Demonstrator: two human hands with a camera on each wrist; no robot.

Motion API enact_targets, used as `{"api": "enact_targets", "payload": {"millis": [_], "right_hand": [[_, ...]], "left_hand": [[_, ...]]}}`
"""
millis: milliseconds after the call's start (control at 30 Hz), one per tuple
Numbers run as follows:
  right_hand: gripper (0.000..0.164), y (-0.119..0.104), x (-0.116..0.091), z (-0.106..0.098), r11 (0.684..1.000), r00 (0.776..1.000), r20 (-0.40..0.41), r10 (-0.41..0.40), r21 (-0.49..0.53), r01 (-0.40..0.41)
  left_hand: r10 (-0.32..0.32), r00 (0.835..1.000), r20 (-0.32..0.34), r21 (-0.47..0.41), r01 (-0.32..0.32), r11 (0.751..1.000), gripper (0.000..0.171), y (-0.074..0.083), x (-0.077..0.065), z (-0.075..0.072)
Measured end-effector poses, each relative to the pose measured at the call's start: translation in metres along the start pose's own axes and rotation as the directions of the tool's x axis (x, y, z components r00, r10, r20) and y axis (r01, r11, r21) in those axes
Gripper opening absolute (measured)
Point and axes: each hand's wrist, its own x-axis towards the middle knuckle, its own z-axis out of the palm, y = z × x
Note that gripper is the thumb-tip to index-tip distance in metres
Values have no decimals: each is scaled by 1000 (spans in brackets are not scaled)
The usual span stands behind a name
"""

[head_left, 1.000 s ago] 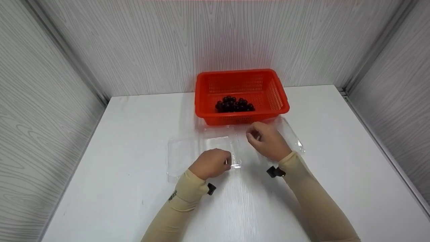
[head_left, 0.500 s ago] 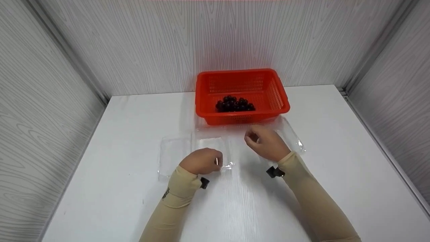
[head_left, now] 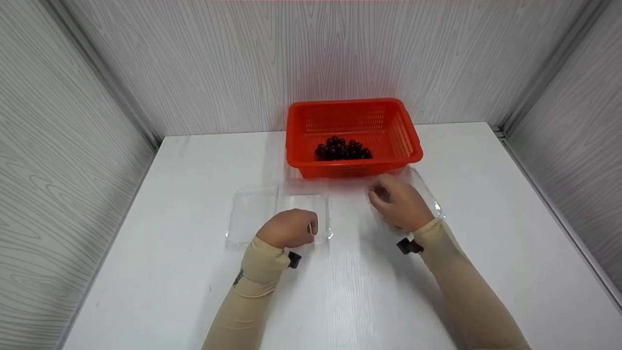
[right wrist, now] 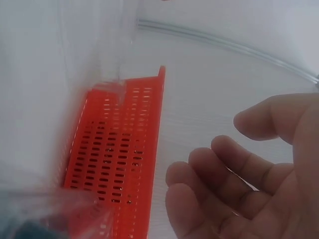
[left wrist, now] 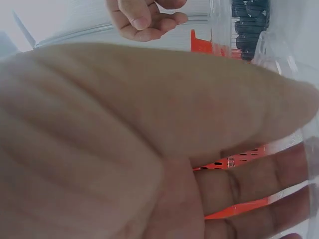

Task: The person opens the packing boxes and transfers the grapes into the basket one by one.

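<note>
**Two thin clear boxes, one under each hand**

Here the white table [head_left: 340, 291] carried everything. At its far side stood the red basket [head_left: 353, 136], with a small heap of dark grapes [head_left: 343, 150] inside it. In front of the basket lay two clear plastic boxes, apart from each other.

The left box [head_left: 252, 211] lay open and flat, its two halves side by side. The left hand [head_left: 287, 228] rested on its near right corner with the fingers curled over the rim, and it seemed to pinch that edge. The right box [head_left: 427, 194] lay just in front of the basket, partly hidden under the right hand [head_left: 399, 203]. In the right wrist view the fingers [right wrist: 219, 174] of this hand were loosely bent and apart, and they held nothing.

I judged such a box to be very light, thin and springy. It would probably slide easily on the smooth table and bend or crackle under a strong squeeze. The stiffer rim or a corner looked like the best place to take hold, with a gentle pinch, while the other hand steadies it.
</note>
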Motion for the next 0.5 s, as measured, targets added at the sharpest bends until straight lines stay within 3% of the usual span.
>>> {"api": "enact_targets", "payload": {"millis": [100, 233, 367, 500], "right_hand": [[14, 8, -1, -7, 995, 997, -80, 18, -99, -26], [25, 20, -3, -17, 975, 985, -132, 106, -180, -129], [49, 27, -8, -28, 938, 965, -43, 257, -228, -260], [67, 30, -10, -34, 887, 915, 75, 396, -290, -360]], "left_hand": [[4, 1000, -15, -16, -5, 1000, 11, 0, -1, -3], [-8, 1000, -22, -39, 7, 999, 11, 0, -5, -7], [-23, 997, -79, -58, 18, 998, 14, 1, -10, -13], [-17, 981, -193, -82, 2, 997, 20, 0, -14, -17]]}}
